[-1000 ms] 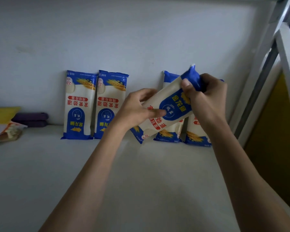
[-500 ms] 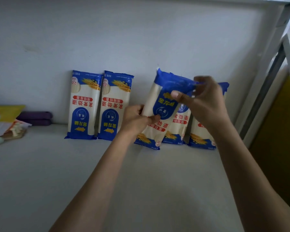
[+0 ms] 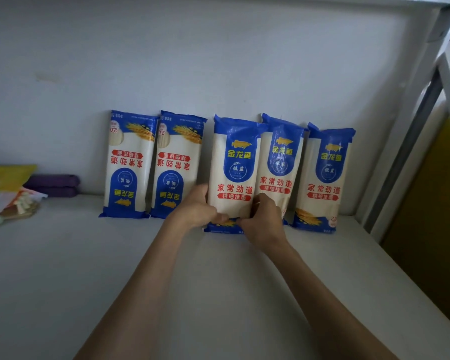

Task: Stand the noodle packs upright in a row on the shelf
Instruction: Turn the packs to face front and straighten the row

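Note:
Several blue-and-white noodle packs lean upright against the back wall of the white shelf [image 3: 63, 268]. The two left packs [image 3: 129, 165] [image 3: 177, 167] stand with their print upside down. The middle pack [image 3: 235, 165] stands print-up, its bottom edge on the shelf. My left hand [image 3: 196, 209] grips its lower left side and my right hand [image 3: 263, 219] its lower right corner. Two more print-up packs [image 3: 281, 162] [image 3: 325, 178] stand to the right, the nearer one partly behind my right hand.
A purple roll [image 3: 53, 184] lies against the wall at the left, beside a pile of yellow and red papers and packets [image 3: 8, 193]. A white and grey shelf frame [image 3: 411, 141] rises at the right, with a yellow panel [image 3: 431, 203] behind it.
The pack I held tilted in the air has come down and now stands upright in the gap. Both my hands have slid down to its lower end.

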Demonstrator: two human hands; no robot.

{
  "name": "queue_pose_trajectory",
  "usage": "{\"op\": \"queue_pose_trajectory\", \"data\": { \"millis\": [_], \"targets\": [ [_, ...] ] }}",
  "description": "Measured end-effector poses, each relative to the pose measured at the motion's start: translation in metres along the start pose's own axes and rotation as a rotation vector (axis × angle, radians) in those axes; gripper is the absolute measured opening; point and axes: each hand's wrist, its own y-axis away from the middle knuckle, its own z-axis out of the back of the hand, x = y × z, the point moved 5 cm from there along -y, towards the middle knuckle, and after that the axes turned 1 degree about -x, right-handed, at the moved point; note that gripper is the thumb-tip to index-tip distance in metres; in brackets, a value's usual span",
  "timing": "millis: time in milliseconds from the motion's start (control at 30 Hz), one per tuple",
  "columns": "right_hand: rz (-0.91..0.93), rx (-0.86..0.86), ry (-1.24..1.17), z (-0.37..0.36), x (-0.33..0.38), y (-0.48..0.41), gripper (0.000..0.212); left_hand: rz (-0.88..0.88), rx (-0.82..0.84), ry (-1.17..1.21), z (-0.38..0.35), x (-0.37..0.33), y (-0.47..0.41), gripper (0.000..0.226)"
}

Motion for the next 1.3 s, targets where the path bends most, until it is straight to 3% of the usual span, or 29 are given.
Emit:
{"op": "queue_pose_trajectory", "data": {
  "millis": [267, 567, 1033, 1167, 1300],
  "targets": [
    [-0.064, -0.068, 0.091, -0.01, 0.003, 0.008, 0.019, -0.034, -0.34, 0.106, -0.005, 0.004, -0.002, 0.054],
    [-0.105, -0.003, -0.093, -0.018, 0.012, 0.013, 0.025, -0.003, -0.571, -0.193, -0.001, 0.001, 0.006, 0.044],
    [-0.1, 0.203, -0.202, -0.032, 0.005, 0.011, 0.04, -0.096, -0.556, -0.118, -0.011, 0.004, 0.0, 0.042],
    [-0.106, 0.117, -0.141, -0.021, 0.007, 0.014, 0.03, -0.053, -0.484, -0.087, -0.003, 0.001, -0.001, 0.039],
    [-0.066, 0.065, -0.241, -0.01, 0.036, 0.02, 0.038, -0.022, -0.408, -0.045, 0.034, -0.011, 0.004, 0.038]
  ]
}}
